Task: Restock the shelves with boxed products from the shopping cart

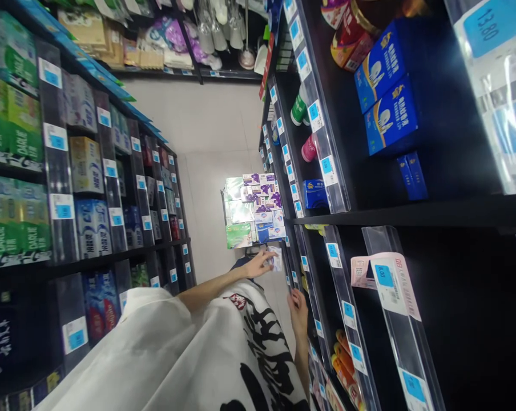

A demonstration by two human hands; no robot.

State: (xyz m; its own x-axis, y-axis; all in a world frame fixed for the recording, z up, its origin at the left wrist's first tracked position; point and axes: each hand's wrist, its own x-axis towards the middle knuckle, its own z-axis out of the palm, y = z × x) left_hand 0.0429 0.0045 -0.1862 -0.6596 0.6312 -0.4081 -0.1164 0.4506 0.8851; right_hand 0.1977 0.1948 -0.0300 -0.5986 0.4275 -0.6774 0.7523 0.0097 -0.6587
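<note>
My left hand (260, 263) reaches forward over the lower aisle, its fingers closed on the edge of a small white-and-purple box (275, 258). Just beyond it, packed boxes (261, 197) in white, purple, green and blue fill a cart (224, 206) with a dark rim. My right hand (298, 308) is beside the lower edge of the right shelf, its fingers loosely bent and apart, nothing visible in them. Whether it touches the shelf edge I cannot tell.
Black shelves with price tags line both sides. Toothpaste boxes (91, 228) stand on the left shelf (69, 265); blue boxes (390, 117) and bottles (298, 108) stand on the right shelf (412, 217). A pink-edged price tag (395, 285) juts out. Brushes (219, 25) hang at the far end.
</note>
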